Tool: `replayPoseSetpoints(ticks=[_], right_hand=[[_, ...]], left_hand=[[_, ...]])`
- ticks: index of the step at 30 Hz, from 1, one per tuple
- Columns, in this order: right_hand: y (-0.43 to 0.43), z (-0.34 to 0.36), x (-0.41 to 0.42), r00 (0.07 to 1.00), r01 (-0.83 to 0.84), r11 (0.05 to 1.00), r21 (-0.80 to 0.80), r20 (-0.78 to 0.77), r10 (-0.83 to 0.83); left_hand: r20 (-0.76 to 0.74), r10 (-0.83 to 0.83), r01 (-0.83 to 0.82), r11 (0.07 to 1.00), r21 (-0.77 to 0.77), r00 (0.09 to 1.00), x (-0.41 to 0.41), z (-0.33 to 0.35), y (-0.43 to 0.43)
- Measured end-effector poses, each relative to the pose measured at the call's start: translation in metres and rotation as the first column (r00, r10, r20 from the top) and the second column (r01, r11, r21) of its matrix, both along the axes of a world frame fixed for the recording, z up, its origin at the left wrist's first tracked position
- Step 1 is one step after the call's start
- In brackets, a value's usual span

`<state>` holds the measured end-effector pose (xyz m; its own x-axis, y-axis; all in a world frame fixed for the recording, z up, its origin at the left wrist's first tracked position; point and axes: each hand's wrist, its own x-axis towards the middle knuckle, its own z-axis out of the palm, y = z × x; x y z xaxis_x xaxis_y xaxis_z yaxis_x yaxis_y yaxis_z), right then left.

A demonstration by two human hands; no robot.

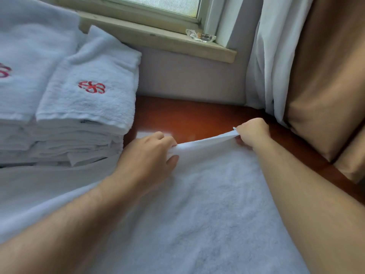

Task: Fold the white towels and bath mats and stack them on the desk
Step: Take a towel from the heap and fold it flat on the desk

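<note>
A white towel [207,204] lies spread over the near part of the reddish wooden desk [193,117], its far edge lifted and stretched taut. My left hand [150,155] pinches that edge at its left end, and my right hand [251,132] grips the far right corner in a closed fist. To the left stands a stack of folded white towels [83,107] with a red embroidered logo on top. A second, taller folded pile [25,62] rises behind it at the far left.
A window sill [158,38] runs along the wall behind the desk, with a clear glass ashtray [200,35] on it. A white sheer curtain [270,62] and a tan drape [324,82] hang at the right, touching the desk's corner.
</note>
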<state>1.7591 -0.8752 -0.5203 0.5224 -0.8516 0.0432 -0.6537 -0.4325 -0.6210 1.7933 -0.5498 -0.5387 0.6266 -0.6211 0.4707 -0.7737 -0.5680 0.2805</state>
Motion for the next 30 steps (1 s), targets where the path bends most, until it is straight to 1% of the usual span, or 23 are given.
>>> replayPoseSetpoints(ticks=[1,2,3,4,5,7,9,11,12,13,15,16,17,19,20,21,24,25,27,28,29,30], right_hand=[[0.001,0.009,0.000,0.994,0.028,0.993,-0.117,-0.106,-0.040],[0.003,0.017,0.000,0.981,0.027,0.978,-0.208,-0.181,-0.066],[0.007,0.022,-0.001,0.969,0.005,0.970,-0.242,-0.238,-0.065],[0.011,0.025,-0.002,0.952,-0.027,0.973,-0.230,-0.302,-0.045],[0.016,0.025,-0.002,0.930,-0.044,0.982,-0.182,-0.368,-0.026],[0.025,0.022,-0.006,0.887,-0.017,0.999,-0.034,-0.462,-0.001],[0.030,0.015,-0.008,0.886,0.010,0.997,0.072,-0.463,0.025],[0.030,0.011,-0.007,0.910,-0.003,0.994,0.107,-0.411,0.047],[0.031,0.010,-0.005,0.943,0.040,0.986,0.163,-0.333,0.017],[0.030,0.009,-0.002,0.956,0.106,0.974,0.199,-0.289,-0.045],[0.021,0.003,-0.001,0.976,0.124,0.977,0.172,-0.201,-0.088],[0.016,0.001,-0.003,0.984,0.148,0.974,0.172,-0.122,-0.128],[0.008,-0.001,-0.007,0.979,0.198,0.951,0.237,0.005,-0.205],[-0.003,-0.007,-0.018,0.910,0.249,0.885,0.393,0.217,-0.353],[-0.006,-0.011,-0.022,0.881,0.244,0.871,0.427,0.279,-0.383],[-0.006,-0.015,-0.024,0.875,0.233,0.872,0.430,0.300,-0.381],[-0.002,-0.015,-0.021,0.943,0.187,0.932,0.309,0.210,-0.259],[-0.002,-0.009,-0.020,0.968,0.142,0.943,0.300,0.156,-0.196],[-0.001,0.009,-0.014,0.999,0.037,0.934,0.355,-0.003,-0.039],[0.002,0.018,-0.010,0.994,-0.007,0.925,0.380,-0.098,0.047],[0.009,0.026,-0.005,0.970,-0.042,0.930,0.364,-0.210,0.126],[0.016,0.031,0.001,0.926,-0.080,0.950,0.303,-0.329,0.183]], left_hand=[[-0.003,0.011,-0.011,1.000,0.003,1.000,-0.001,0.003,0.001],[-0.002,0.019,-0.019,1.000,-0.002,1.000,-0.003,0.006,0.003],[0.002,0.027,-0.027,1.000,-0.012,1.000,-0.005,0.007,0.005],[0.007,0.037,-0.037,0.999,-0.019,0.999,-0.008,0.008,0.006],[0.005,0.046,-0.046,0.999,-0.015,0.999,-0.011,0.008,0.006],[-0.022,0.055,-0.055,0.998,-0.002,0.998,-0.016,0.004,0.005],[-0.070,0.043,-0.044,0.999,-0.010,0.997,-0.017,-0.003,0.005],[-0.110,0.019,-0.021,1.000,-0.016,0.994,-0.017,-0.012,0.006],[-0.119,0.006,-0.008,1.000,-0.009,0.993,-0.017,-0.015,0.007],[-0.122,-0.005,0.004,1.000,-0.010,0.993,-0.016,-0.018,0.008],[-0.114,-0.031,0.026,0.999,-0.044,0.993,-0.015,-0.019,0.009],[-0.099,-0.046,0.039,0.996,-0.076,0.994,-0.014,-0.019,0.010],[-0.082,-0.057,0.047,0.993,-0.112,0.995,-0.014,-0.017,0.010],[-0.069,-0.061,0.050,0.986,-0.159,0.996,-0.013,-0.012,0.010],[-0.070,-0.062,0.049,0.985,-0.164,0.996,-0.013,-0.010,0.010],[-0.067,-0.062,0.051,0.986,-0.159,0.996,-0.014,-0.010,0.009],[-0.048,-0.076,0.069,0.989,-0.133,0.996,-0.017,-0.010,0.008],[-0.048,-0.090,0.083,0.989,-0.124,0.995,-0.020,-0.010,0.008],[-0.038,-0.121,0.117,0.989,-0.090,0.992,-0.025,-0.010,0.008],[-0.028,-0.132,0.129,0.989,-0.077,0.991,-0.026,-0.011,0.008],[-0.021,-0.138,0.137,0.988,-0.069,0.990,-0.027,-0.011,0.008],[-0.017,-0.137,0.136,0.989,-0.062,0.990,-0.028,-0.011,0.008]])
